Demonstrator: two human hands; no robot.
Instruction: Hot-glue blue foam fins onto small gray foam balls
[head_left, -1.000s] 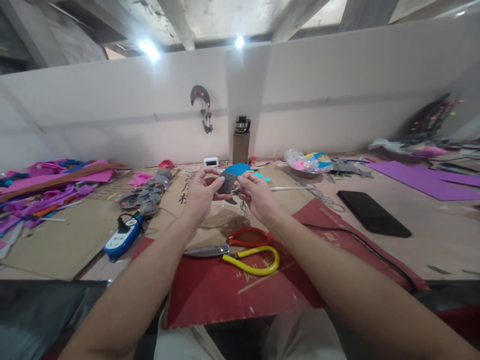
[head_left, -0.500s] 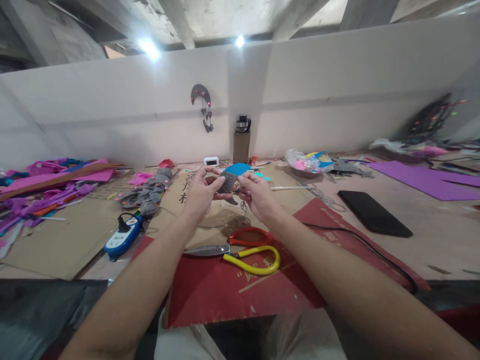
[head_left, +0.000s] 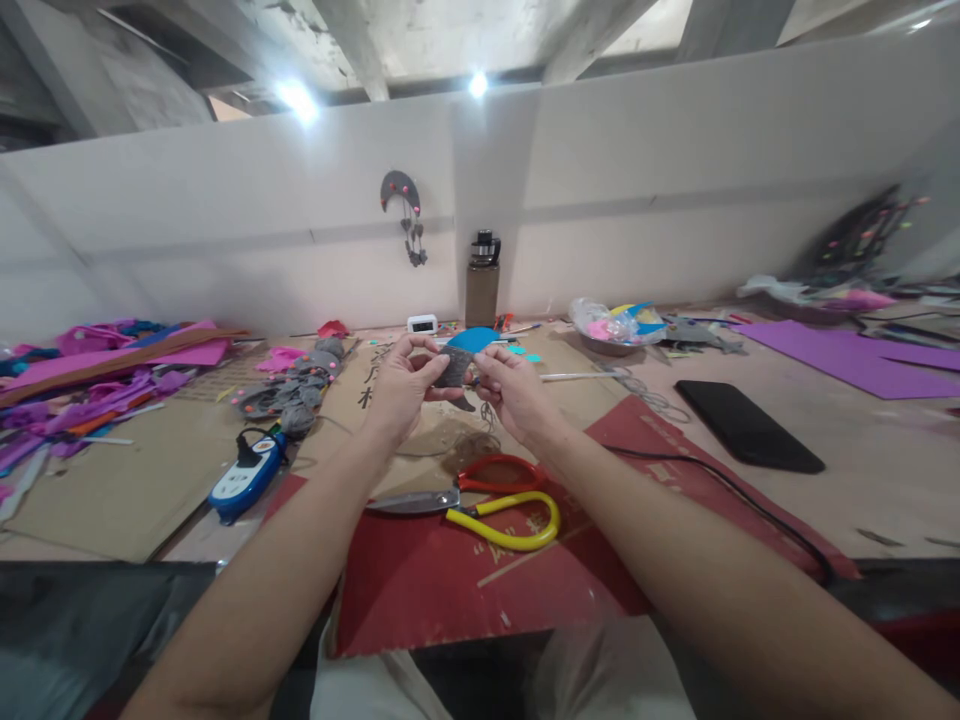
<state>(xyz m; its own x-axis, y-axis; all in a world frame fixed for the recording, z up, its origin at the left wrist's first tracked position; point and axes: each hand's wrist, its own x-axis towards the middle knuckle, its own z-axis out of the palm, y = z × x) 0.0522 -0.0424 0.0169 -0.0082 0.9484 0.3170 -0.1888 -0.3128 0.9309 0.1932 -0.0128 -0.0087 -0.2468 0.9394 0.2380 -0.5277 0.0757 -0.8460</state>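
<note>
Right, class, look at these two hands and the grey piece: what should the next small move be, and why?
Probably a slight shift of the right hand along the grey piece's right edge. Its fingertips are bunched there, while the left hand grips the opposite side and could steady it. The scissors lie unheld on the red board.

Craft workshop: scissors (head_left: pixel 453 499), coloured scraps (head_left: pixel 154 380)

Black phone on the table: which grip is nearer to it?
Right. The right grip is left of the black phone; the left grip, holding the gray piece, is farther left.
</note>
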